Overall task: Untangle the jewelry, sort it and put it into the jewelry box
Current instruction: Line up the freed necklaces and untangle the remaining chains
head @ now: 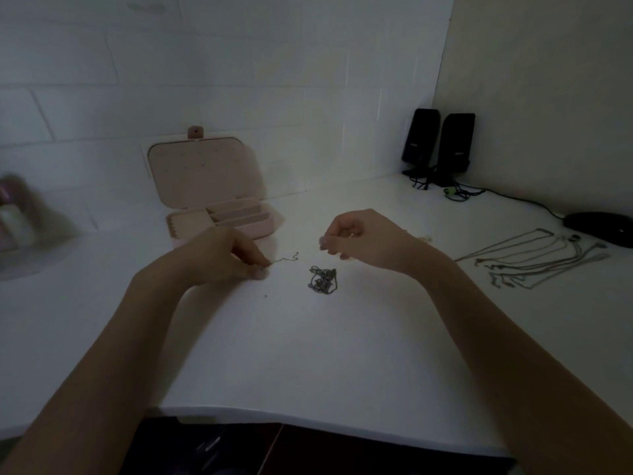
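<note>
A small tangled clump of dark chains (322,280) lies on the white table (308,354) between my hands. My left hand (226,257) pinches the end of a thin chain (287,258) that curls to the right on the table. My right hand (356,236) hovers above and behind the clump with curled fingers; whether it holds anything I cannot make out. The pink jewelry box (219,197) stands open behind my left hand, lid up, compartments showing. Several untangled necklaces (534,258) lie spread out at the right.
Two black speakers (438,142) with cables stand in the back right corner. A black mouse (599,228) lies at the right edge beyond the necklaces. A blurred pinkish object (17,207) sits at the far left. The table's front edge curves near me.
</note>
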`<state>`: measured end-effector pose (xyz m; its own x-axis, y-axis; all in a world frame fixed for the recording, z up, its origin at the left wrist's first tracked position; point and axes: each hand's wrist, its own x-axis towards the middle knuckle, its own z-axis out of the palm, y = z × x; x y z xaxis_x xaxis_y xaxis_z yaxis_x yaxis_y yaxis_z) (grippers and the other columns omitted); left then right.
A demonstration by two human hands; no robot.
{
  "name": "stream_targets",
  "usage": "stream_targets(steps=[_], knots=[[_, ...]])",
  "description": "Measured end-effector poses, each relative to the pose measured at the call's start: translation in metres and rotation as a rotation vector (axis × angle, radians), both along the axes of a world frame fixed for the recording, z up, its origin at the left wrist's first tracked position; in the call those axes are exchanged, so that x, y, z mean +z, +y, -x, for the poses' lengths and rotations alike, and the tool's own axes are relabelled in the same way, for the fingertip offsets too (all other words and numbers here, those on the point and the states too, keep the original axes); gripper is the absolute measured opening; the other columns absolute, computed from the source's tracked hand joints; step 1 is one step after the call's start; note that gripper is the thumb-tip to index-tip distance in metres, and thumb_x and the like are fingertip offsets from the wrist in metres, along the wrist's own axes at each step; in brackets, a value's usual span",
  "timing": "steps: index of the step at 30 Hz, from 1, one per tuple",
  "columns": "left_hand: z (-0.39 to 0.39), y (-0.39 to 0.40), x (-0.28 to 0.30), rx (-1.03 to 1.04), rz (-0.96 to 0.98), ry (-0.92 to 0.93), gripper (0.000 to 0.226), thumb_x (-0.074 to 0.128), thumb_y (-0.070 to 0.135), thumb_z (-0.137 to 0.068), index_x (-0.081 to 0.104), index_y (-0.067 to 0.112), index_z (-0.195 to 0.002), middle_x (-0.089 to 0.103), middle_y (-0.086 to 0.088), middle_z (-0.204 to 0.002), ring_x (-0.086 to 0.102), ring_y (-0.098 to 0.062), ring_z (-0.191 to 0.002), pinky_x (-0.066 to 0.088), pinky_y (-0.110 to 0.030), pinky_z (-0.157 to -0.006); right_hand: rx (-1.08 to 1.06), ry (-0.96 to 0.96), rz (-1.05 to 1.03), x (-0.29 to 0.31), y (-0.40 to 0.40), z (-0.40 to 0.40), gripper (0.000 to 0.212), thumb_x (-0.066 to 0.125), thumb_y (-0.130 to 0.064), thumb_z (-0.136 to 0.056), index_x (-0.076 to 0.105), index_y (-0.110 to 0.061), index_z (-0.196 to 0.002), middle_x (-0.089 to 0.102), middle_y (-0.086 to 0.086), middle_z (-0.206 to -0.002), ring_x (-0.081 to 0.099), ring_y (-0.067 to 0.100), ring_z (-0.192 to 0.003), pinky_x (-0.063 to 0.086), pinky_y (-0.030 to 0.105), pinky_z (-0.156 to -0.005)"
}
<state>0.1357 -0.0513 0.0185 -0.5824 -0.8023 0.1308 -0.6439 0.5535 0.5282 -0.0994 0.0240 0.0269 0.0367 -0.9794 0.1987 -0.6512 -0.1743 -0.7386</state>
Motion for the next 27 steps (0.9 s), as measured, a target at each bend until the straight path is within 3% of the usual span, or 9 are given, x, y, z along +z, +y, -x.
stream_targets(steps=[3,7,9,12,15,18,23,27], knots=[[-0.001,0.001,0.001,0.019,0.078,-0.003,0.026,0.081,0.01,-0.068,0.069,0.033,-0.065,0.06,0.033,-0.054,0.058,0.013,-0.064,0.039,0.0,-0.062,0.037,-0.024,-0.004,0.002,0.002,-0.004,0.012,0.068,-0.023,-0.085,0.069,-0.012,-0.081,0.071,0.01,-0.086,0.064,0.019,-0.075,0.055,0.038,-0.079],[0.006,0.001,-0.003,0.013,0.176,0.04,0.018,0.072,0.008,-0.079,0.062,0.018,-0.066,0.062,0.01,-0.065,0.058,-0.01,-0.066,0.041,-0.012,-0.06,0.045,-0.026,-0.003,0.005,0.006,-0.007,0.017,0.066,-0.02,-0.087,0.069,-0.004,-0.089,0.07,0.01,-0.085,0.062,0.015,-0.073,0.055,0.031,-0.075],[0.012,0.002,-0.003,-0.024,0.142,0.213,0.019,0.067,0.01,-0.084,0.056,0.012,-0.069,0.056,0.005,-0.067,0.052,-0.011,-0.065,0.039,-0.017,-0.063,0.035,-0.031,0.011,0.007,0.007,-0.008,0.016,0.066,-0.021,-0.088,0.07,-0.005,-0.089,0.069,0.004,-0.08,0.062,0.013,-0.07,0.055,0.03,-0.074],[0.018,0.012,0.008,-0.038,-0.104,0.668,0.02,0.064,0.009,-0.087,0.054,0.014,-0.071,0.062,0.008,-0.067,0.059,-0.005,-0.067,0.05,-0.019,-0.069,0.0,-0.068,0.081,0.006,0.006,-0.011,0.007,0.068,-0.02,-0.086,0.068,-0.014,-0.086,0.067,-0.004,-0.076,0.062,0.008,-0.066,0.052,0.027,-0.07],[0.024,0.025,0.016,-0.08,-0.315,0.962,0.007,0.063,0.012,-0.081,0.058,0.01,-0.077,0.066,-0.008,-0.072,0.065,-0.018,-0.067,0.058,-0.028,-0.069,0.006,-0.173,0.128,0.003,0.005,-0.019,0.011,0.07,-0.021,-0.085,0.067,-0.015,-0.094,0.067,-0.001,-0.083,0.065,0.011,-0.072,0.05,0.022,-0.07],[0.031,0.032,0.018,-0.097,-0.322,0.946,0.012,0.065,0.017,-0.073,0.058,0.008,-0.077,0.067,-0.007,-0.067,0.065,-0.017,-0.061,0.057,-0.025,-0.063,0.088,-0.353,-0.002,0.001,0.009,-0.034,0.021,0.068,-0.025,-0.086,0.064,-0.013,-0.104,0.071,0.004,-0.094,0.07,0.016,-0.087,0.054,0.027,-0.08],[0.034,0.036,0.015,-0.099,-0.295,0.895,0.006,0.07,0.02,-0.065,0.067,0.022,-0.06,0.065,-0.001,-0.057,0.063,-0.013,-0.054,0.058,-0.028,-0.058,0.147,-0.678,-0.113,-0.005,0.011,-0.047,0.013,0.068,-0.011,-0.085,0.061,-0.007,-0.096,0.072,0.014,-0.087,0.071,0.026,-0.081,0.056,0.036,-0.086],[0.034,0.036,0.016,-0.086,-0.257,0.918,0.01,0.071,0.019,-0.065,0.068,0.024,-0.057,0.067,0.0,-0.06,0.064,-0.009,-0.057,0.054,-0.021,-0.055,0.178,-0.834,-0.207,-0.006,0.011,-0.046,0.022,0.068,-0.011,-0.085,0.057,-0.007,-0.103,0.07,0.016,-0.1,0.069,0.028,-0.092,0.054,0.037,-0.09]])
